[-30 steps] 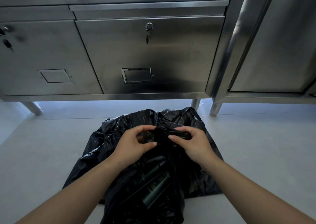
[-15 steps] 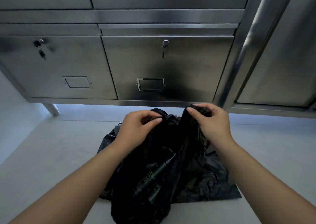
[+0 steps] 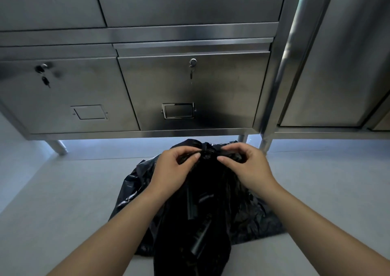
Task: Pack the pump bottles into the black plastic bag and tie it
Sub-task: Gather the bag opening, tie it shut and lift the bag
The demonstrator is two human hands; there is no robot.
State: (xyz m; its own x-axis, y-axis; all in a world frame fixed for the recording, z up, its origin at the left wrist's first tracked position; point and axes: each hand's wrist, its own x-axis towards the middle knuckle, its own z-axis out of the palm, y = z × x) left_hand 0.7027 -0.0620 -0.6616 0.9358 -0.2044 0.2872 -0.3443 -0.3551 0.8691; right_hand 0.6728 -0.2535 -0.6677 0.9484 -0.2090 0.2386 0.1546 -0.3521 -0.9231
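A black plastic bag (image 3: pixel 249 216) lies on the pale floor in front of me, its top gathered into a bunch that is lifted up. My left hand (image 3: pixel 172 170) pinches the gathered plastic from the left, and my right hand (image 3: pixel 248 166) pinches it from the right, fingertips close together at the bunch. Dark pump bottles (image 3: pixel 200 240) show as long shapes through the thin plastic in the lower part of the bag. I cannot tell whether a knot has formed between my fingers.
A stainless steel cabinet (image 3: pixel 190 90) with locked drawers stands just behind the bag on short legs (image 3: pixel 57 147). A second steel unit (image 3: pixel 337 64) stands to the right. Pale floor (image 3: pixel 63 191) spreads to the left and right of the bag.
Both hands have lifted the bag's top and drawn it together: half a second ago they held two separate flaps apart, now they meet at one bunch. My view has tilted upward.
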